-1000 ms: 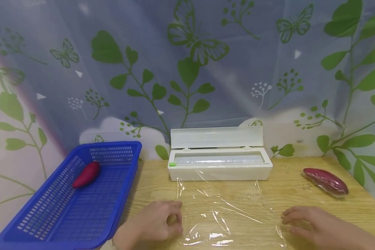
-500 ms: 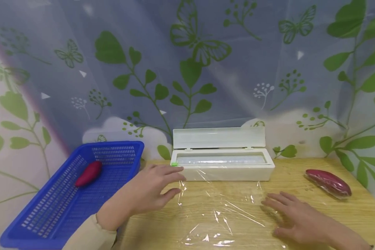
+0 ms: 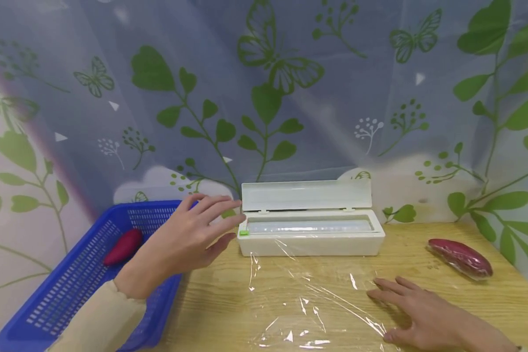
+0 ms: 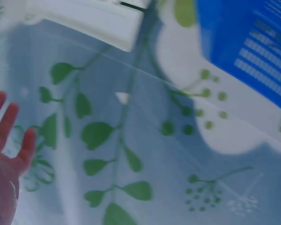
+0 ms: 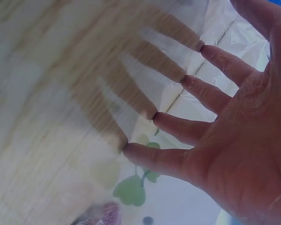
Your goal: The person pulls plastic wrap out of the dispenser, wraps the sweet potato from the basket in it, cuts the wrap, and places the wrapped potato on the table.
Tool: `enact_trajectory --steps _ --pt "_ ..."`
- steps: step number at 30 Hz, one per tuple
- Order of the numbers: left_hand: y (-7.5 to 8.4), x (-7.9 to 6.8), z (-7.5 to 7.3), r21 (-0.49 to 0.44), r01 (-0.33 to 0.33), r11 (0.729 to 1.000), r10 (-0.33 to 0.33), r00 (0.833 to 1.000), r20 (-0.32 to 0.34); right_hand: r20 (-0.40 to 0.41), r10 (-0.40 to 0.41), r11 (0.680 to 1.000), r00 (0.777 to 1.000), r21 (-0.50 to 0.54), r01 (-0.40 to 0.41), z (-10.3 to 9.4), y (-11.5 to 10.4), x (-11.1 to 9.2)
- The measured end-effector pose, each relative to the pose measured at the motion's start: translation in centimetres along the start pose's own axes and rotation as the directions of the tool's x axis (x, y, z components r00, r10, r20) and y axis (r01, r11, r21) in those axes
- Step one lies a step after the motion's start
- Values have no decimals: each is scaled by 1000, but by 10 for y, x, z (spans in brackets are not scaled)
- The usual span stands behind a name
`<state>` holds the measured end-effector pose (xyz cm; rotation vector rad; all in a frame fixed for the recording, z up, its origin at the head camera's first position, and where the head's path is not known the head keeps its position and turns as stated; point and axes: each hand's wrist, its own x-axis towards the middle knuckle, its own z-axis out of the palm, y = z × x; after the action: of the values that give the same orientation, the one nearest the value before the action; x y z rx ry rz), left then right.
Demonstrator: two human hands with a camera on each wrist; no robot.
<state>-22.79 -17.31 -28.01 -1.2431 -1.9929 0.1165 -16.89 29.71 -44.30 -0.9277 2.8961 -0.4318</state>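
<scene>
A white cling film dispenser stands at the back of the table with its lid raised and a roll inside. From its front, clear cling film stretches flat over the table. My left hand hovers over the basket's right edge, its fingertips near the dispenser's left end; it holds nothing. In the left wrist view, that hand shows straight, parted fingers. My right hand rests its spread fingertips at the film's right edge. The right wrist view shows those fingers touching the tabletop.
On the left, a blue plastic basket contains a reddish-purple elongated vegetable. A similar vegetable wrapped in film lies at the table's right. Behind the dispenser hangs a leaf-patterned curtain.
My left hand has lifted from the film's left edge and moved up and left, beside the dispenser's left end. The right hand has shifted left to the film's right edge, fingers now spread.
</scene>
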Motion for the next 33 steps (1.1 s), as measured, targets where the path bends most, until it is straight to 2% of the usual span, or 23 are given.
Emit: enact_trajectory --steps 4,8,12,15,19,24,29,33 --pt "-16 -9 5 70 4 998 -3 1000 -17 47 24 999 999 20 -25 0 1 -1" --pt "-30 -20 12 124 10 992 -6 999 -36 30 10 1000 1000 14 -10 1 2 -2" --pt "-42 -32 19 151 16 988 -7 998 -60 35 4 1000 999 25 -5 1 2 -2" --pt "-50 -41 24 160 12 987 5 995 -102 52 -1 999 999 50 -2 1 3 -1" --pt "-63 -53 30 171 10 985 16 989 -149 29 -7 999 1000 33 6 2 2 -2" --pt "-79 -68 40 201 30 979 1 989 -151 -13 -23 1000 1000 -2 23 2 2 -2" --pt "-94 -83 46 210 54 976 -23 989 -147 20 -15 999 1000 35 14 3 3 -3" --pt "-105 -95 49 199 101 975 -72 986 -149 7 -5 1000 1000 8 5 2 2 -3"
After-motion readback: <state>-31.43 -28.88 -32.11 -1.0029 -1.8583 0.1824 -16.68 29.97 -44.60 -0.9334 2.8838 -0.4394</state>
